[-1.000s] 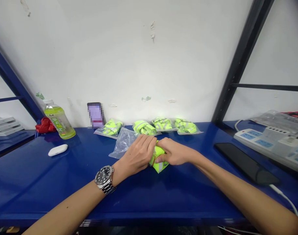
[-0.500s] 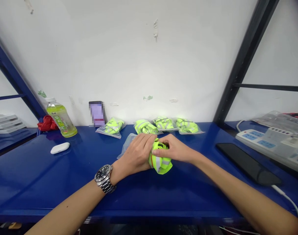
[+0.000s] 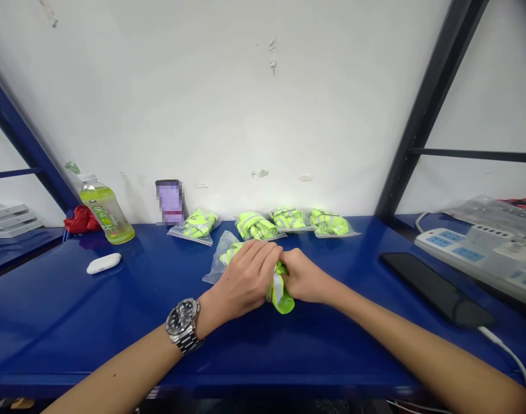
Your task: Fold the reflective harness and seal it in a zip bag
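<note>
My left hand [image 3: 246,282], with a steel wristwatch [image 3: 183,325] on its wrist, and my right hand [image 3: 305,278] press together on a bundled yellow-green reflective safety vest [image 3: 281,293]. Its silver reflective strip shows below my fingers. Under my left hand lies a clear plastic bag [image 3: 220,261], with some yellow-green fabric showing at its near end. Most of the vest is hidden by my hands. Several sealed bags of folded vests [image 3: 254,226] lie in a row behind my hands, against the wall.
A blue metal table [image 3: 73,310] holds a green drink bottle [image 3: 105,210], a phone [image 3: 170,202], a white earbud case [image 3: 103,263], and a black tablet [image 3: 435,290]. A power strip [image 3: 474,247] stands to the right. A dark rack upright [image 3: 427,109] rises behind.
My hands have closed in around the vest, which now looks narrower and shows less. The clear bag has shifted toward my left hand, and yellow-green fabric now shows at its near end.
</note>
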`<state>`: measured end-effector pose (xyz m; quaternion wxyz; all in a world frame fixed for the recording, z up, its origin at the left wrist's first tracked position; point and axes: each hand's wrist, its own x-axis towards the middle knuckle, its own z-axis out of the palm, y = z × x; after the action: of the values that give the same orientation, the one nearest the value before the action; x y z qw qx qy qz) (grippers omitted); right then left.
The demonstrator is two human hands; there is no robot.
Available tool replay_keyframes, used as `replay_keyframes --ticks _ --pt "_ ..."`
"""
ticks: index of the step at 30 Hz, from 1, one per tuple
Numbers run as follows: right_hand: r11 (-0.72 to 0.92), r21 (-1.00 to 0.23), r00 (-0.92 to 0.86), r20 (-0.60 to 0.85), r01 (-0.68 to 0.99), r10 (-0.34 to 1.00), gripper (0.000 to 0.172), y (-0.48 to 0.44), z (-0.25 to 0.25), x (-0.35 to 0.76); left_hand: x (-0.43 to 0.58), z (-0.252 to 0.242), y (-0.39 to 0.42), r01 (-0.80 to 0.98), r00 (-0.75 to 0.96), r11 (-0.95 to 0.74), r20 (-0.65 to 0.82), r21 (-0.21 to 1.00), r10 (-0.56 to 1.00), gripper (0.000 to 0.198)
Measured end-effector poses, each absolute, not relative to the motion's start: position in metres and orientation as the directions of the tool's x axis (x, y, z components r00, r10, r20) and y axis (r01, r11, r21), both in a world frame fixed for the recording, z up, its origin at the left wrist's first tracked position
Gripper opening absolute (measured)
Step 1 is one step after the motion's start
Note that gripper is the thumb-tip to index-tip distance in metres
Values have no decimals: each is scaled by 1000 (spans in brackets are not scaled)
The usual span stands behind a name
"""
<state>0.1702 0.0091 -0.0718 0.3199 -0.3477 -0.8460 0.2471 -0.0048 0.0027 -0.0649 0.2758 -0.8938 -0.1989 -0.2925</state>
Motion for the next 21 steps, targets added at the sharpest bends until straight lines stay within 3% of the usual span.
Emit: replay_keyframes --ticks 3,8,11,13,16,18,21 --pt "597 -553 -432 412 581 802 14 6 -73 159 0 -62 -4 499 777 -761 603 -415 181 43" --pt "469 -447 -299 400 762 867 16 1 -60 150 5 -66 -4 532 734 -764 648 -365 202 49" --pt "508 -559 -380 337 656 861 12 3 -50 162 6 -70 3 548 696 -779 682 -304 223 51" --pt "528 -708 -527 255 469 811 6 5 -43 176 4 -71 7 543 661 -797 720 -264 211 53" --pt "342 -918 -776 64 202 628 23 6 -36 195 1 -69 11 533 617 -818 761 -216 201 53" --pt "264 -953 -813 34 149 581 36 6 -36 199 -2 -68 12 526 600 -829 774 -189 204 53" --pt "264 -945 -736 39 193 676 24 5 -40 191 -4 -67 11 513 588 -840 785 -176 194 57"
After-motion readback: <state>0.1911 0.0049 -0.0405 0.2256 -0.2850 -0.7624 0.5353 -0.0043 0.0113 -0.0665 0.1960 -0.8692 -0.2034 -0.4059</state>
